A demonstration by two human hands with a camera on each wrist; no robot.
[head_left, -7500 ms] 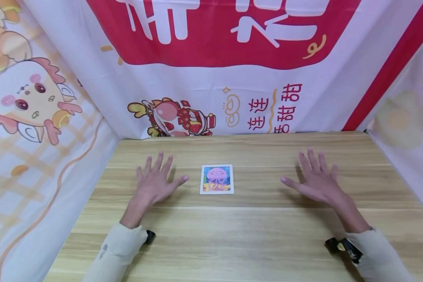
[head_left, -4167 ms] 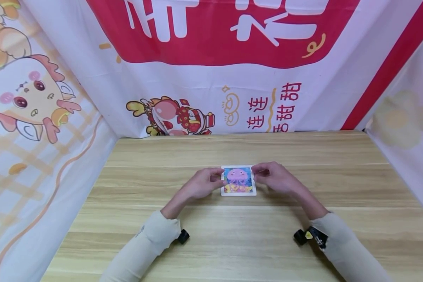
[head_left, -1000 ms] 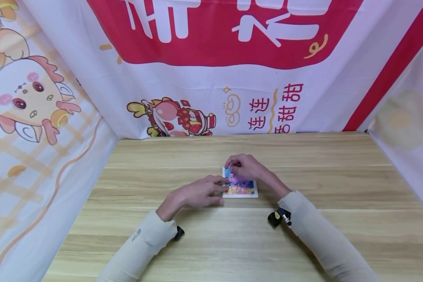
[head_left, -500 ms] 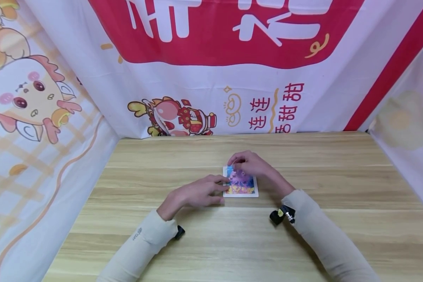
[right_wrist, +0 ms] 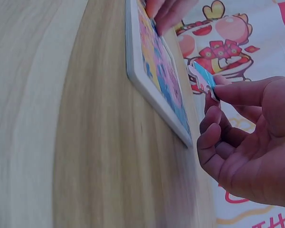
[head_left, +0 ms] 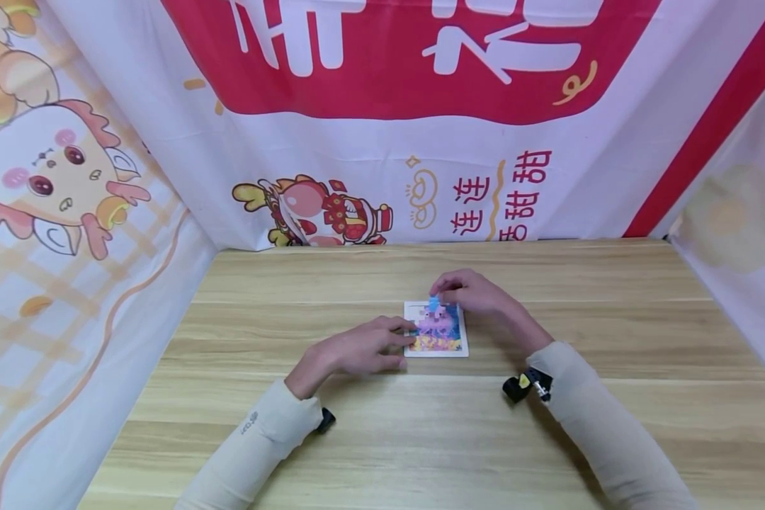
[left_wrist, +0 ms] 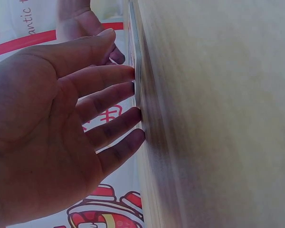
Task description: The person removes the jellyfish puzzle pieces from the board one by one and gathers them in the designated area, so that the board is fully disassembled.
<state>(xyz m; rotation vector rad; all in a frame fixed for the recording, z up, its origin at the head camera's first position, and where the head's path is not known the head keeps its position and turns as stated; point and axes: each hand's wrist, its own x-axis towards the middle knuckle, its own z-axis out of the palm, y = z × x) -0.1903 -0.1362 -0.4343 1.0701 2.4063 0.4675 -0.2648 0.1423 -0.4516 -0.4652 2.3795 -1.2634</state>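
A small jigsaw puzzle [head_left: 440, 345] with a pink jellyfish picture and a white frame lies flat on the table. Its upper left corner shows a pale gap. Between thumb and fingertips my right hand [head_left: 474, 292] pinches a puzzle piece [right_wrist: 205, 76], blue and pink, raised just above the puzzle's top part. My left hand [head_left: 365, 347] rests at the puzzle's left edge, fingertips on the frame and picture, the fingers [left_wrist: 107, 76] fairly straight and spread. In the right wrist view, the frame [right_wrist: 156, 104] sits flat on the wood, the piece apart from it.
The wooden table [head_left: 382, 439] reaches to a printed cloth [head_left: 370, 149] hanging at the back. More patterned cloth [head_left: 70, 297] stands along the left side, and pale cloth [head_left: 727, 212] along the right. Small black cameras are strapped to both wrists.
The left hand has come to the puzzle's left edge and stays there. The right hand has lifted a piece from the upper left corner and moved right with it.
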